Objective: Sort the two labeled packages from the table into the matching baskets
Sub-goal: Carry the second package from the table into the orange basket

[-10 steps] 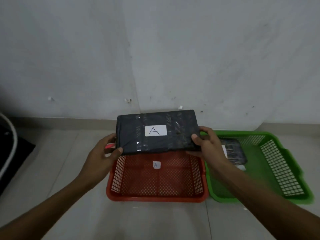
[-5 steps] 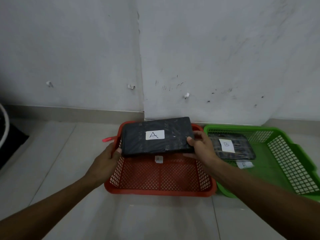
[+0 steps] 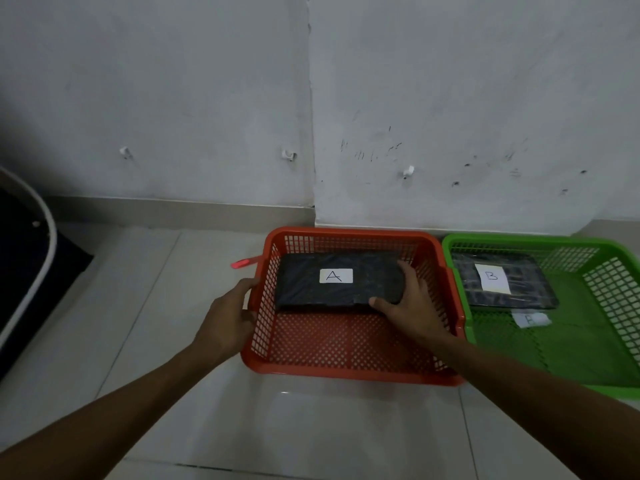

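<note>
The black package with the white A label (image 3: 337, 282) lies inside the red basket (image 3: 349, 370), toward its far side. My right hand (image 3: 410, 301) rests on the package's right end, thumb at its front edge and fingers over the top. My left hand (image 3: 230, 315) is outside the basket, touching its left wall. The black package labelled B (image 3: 502, 284) lies in the green basket (image 3: 540, 242) on the right, with a small B tag (image 3: 530, 320) on that basket's floor in front of it.
Both baskets stand on a pale tiled floor against a white wall (image 3: 311, 116). A small red object (image 3: 242, 263) pokes out behind the red basket's left corner. A dark thing with a white rim (image 3: 31, 265) is at the far left.
The A package has come down from above the red basket into it. My left hand has let go of it and moved to the basket's outer left wall.
</note>
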